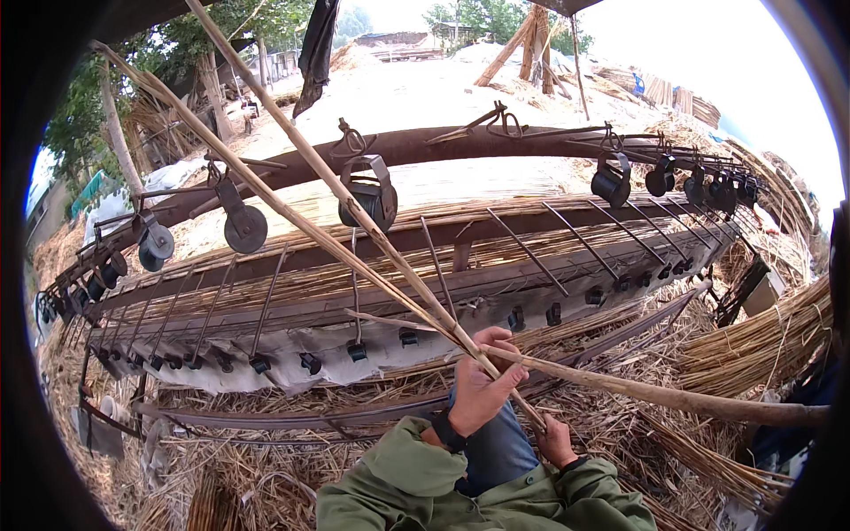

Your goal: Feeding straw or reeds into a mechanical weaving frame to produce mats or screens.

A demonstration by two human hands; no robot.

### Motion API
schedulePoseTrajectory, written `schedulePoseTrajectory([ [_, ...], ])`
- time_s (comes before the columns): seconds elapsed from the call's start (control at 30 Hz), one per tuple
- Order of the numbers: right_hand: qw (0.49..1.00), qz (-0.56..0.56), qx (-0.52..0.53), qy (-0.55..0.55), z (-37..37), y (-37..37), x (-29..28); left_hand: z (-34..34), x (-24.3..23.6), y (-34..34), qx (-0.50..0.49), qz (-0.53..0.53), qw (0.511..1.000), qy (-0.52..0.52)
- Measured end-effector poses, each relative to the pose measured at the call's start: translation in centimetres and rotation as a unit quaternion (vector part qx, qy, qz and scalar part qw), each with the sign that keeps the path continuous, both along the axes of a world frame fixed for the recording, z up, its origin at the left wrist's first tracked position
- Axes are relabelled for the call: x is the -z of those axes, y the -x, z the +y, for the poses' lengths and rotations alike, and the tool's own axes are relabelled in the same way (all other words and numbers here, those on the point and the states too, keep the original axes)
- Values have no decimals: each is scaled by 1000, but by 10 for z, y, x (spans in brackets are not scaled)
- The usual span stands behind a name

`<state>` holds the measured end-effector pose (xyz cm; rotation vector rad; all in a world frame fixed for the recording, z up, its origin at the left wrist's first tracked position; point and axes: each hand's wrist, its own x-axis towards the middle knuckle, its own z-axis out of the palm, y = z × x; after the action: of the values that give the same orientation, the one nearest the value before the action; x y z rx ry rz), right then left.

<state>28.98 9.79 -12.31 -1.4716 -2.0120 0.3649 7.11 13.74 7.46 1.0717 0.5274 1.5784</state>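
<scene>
Green sleeves (pixel 416 482) sit closest, both forearms coming up from the bottom. Left hand (pixel 482 385) has its fingers wrapped around two long reed stalks (pixel 301 190) that slant up to the left, over the wooden loom frame (pixel 443 146) with its hanging weights. Right hand (pixel 556 440) is closed on the stalks' lower end, just beside a thicker pole (pixel 673 398).

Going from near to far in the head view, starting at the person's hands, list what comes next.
Left hand and right hand gripping the reed stalks → straw-covered ground → row of small black clips → woven reed mat → hanging black spools → curved top beam → straw piles.
</scene>
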Motion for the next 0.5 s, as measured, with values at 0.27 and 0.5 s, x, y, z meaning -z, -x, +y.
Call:
schedulePoseTrajectory([
  [0.27, 989, 17, -131, 59, -5, 64, -100, -19, -97, 131, -7, -25, 987, -157],
  [0.5, 945, -89, -316, 9, -22, 116, -141, -90, -41, 244, -229, -138, 957, -111],
])
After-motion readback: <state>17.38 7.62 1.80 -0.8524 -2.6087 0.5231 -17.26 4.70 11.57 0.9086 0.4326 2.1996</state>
